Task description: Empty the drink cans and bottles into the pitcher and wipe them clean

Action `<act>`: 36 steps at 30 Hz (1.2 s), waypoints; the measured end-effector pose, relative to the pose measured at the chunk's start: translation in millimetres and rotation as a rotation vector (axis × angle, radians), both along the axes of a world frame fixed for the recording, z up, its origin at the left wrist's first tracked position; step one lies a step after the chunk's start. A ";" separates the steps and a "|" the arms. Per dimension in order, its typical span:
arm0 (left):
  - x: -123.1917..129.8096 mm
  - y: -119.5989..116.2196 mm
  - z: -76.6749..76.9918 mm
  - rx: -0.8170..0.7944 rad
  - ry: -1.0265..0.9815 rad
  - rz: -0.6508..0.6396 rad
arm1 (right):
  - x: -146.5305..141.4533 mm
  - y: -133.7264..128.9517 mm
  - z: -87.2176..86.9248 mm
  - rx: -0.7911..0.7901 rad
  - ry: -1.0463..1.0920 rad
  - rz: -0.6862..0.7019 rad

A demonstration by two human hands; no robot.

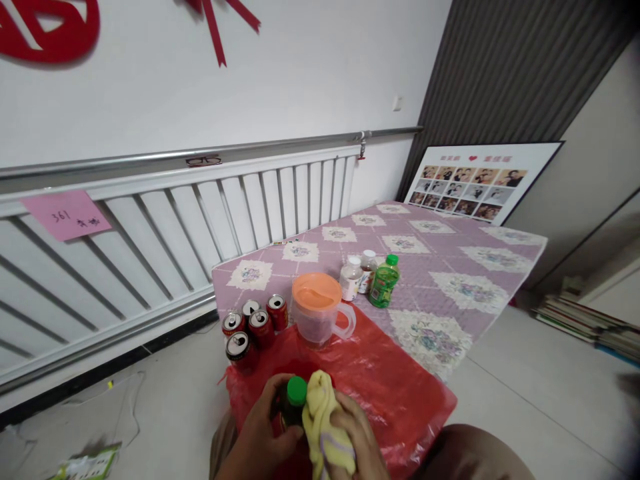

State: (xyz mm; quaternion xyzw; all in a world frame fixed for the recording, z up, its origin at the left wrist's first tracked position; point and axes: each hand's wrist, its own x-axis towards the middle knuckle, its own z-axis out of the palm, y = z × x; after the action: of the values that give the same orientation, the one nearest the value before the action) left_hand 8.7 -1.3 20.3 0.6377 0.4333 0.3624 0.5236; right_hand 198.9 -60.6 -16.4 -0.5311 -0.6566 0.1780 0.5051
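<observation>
My left hand (273, 427) is wrapped round a dark bottle with a green cap (297, 391), low over a red plastic sheet (390, 373). A bunched yellow cloth (323, 420) with a pale purple stripe is in my right hand (357, 433), pressed close against the bottle's right side. The bottle's lower part is hidden by my fingers and the cloth. Just beyond my hands stands a clear plastic jug (315, 323) with an orange lid (317, 292) and its handle to the right.
Several opened drink cans (260, 327) cluster left of the jug. Two white-capped bottles (351, 277) and a green bottle (385, 283) stand behind it on the purple floral tablecloth (415, 247). A white radiator (280, 200) lines the wall; a photo board (470, 180) leans at the far end.
</observation>
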 end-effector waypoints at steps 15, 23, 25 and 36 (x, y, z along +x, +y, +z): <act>-4.1 2.6 -12.0 -0.025 -0.053 -0.032 | 12.1 88.7 30.8 -0.578 0.076 0.415; -25.9 22.8 1.2 0.016 0.038 -0.201 | 8.3 64.3 23.3 -0.574 -0.031 0.330; -28.4 24.4 6.8 0.040 0.118 -0.195 | 6.7 60.8 20.6 -0.560 -0.041 0.301; 8.1 -7.3 -5.3 0.093 0.269 0.266 | 2.3 49.1 1.9 -0.459 0.015 0.148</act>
State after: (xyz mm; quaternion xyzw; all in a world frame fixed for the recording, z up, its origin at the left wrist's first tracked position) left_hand 16.8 -8.6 15.0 0.6412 0.5624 0.3597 0.3784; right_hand 201.2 -11.5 -14.5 -0.5809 -0.6324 0.3630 0.3617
